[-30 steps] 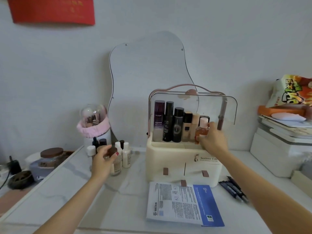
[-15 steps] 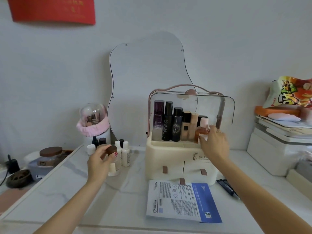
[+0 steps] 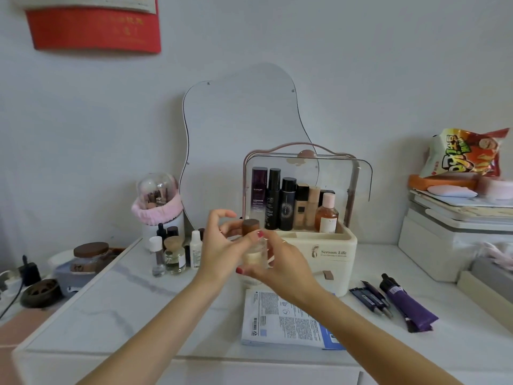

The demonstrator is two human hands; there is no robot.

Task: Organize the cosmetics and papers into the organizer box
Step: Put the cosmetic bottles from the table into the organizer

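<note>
Holding bottle (image 3: 254, 250) upright, cap up, both hands (image 3: 222, 245) (image 3: 280, 262).

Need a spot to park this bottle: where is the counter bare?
Bare marble lies front-left, between the small bottles and the paper sheet. Right of the organizer box, the tubes crowd it. The box's top right slot looks free.
</note>
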